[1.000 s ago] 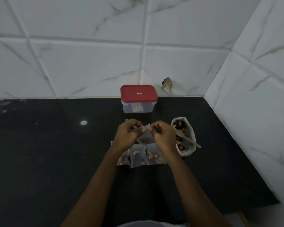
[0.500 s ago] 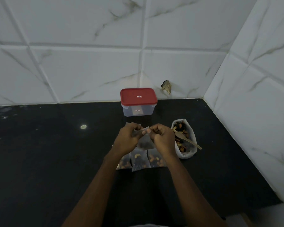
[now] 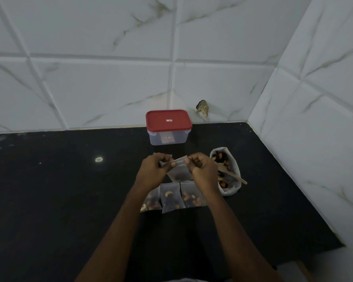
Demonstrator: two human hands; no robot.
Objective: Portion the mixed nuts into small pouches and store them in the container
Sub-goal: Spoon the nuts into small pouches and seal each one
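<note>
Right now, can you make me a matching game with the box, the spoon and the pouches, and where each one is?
Things:
1. container
2. spoon
3. top pouch
4. three lower pouches

Places:
A. standing in the nut bag
B. pinched between the left hand and the right hand
C. lying in a row on the counter
D. by the wall, red lid on

Pairs: 1-D, 2-A, 3-B, 4-C.
</note>
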